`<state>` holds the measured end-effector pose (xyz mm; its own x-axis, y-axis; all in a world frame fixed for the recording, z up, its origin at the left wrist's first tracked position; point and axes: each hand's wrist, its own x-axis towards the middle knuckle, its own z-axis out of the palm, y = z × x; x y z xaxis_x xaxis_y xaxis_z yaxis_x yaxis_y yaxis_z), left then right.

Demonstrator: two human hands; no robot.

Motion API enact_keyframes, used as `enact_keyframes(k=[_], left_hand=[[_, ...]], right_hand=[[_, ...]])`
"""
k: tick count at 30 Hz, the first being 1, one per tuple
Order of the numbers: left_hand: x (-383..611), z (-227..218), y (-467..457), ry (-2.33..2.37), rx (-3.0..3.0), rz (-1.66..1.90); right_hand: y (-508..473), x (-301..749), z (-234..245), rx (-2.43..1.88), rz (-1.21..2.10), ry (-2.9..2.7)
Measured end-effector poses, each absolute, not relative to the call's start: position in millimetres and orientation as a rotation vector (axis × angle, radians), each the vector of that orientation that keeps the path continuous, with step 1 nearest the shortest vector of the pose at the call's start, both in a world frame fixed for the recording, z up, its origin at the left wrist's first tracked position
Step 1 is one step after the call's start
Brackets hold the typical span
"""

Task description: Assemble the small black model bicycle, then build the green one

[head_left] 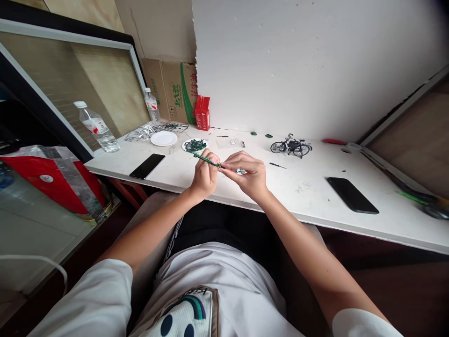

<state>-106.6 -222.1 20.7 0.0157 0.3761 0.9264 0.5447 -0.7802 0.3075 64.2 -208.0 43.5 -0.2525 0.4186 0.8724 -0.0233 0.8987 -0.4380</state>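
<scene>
My left hand [206, 174] is closed around a thin dark-green plastic piece [201, 157], which sticks out past the fingers toward the upper left. At the piece's right end, the fingertips of my right hand [248, 172] are pinched together; whether they grip the same piece or a tiny part at its tip is too small to tell. Both hands are raised over the front of the white table [301, 187]. Just behind them is a small white dish [184, 146] heaped with green plastic parts [197, 144]. Something small and shiny [240, 171] shows partly behind my right fingers.
A black model bicycle [292, 146] stands at the back right, near a small screwdriver [278, 165]. Phones lie at left [147, 166] and right [351, 194]. A white plate [163, 138], water bottles [98, 126], a red box [202, 113] and a carton [171, 89] occupy the left side.
</scene>
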Motion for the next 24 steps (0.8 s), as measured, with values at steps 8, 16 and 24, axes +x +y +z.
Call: enact_keyframes(k=[8, 16, 24], left_hand=[[-107, 44, -238, -0.948, -2.14, -1.817], [-98, 38, -243, -1.029, -2.175, -1.893], [-98, 31, -241, -1.097, -2.203, -1.891]], right_hand=[[-226, 63, 51, -0.396, 0.346, -1.783], [-220, 66, 47, -0.394, 0.283, -1.787], [-212, 68, 46, -0.366, 0.322, -1.838]])
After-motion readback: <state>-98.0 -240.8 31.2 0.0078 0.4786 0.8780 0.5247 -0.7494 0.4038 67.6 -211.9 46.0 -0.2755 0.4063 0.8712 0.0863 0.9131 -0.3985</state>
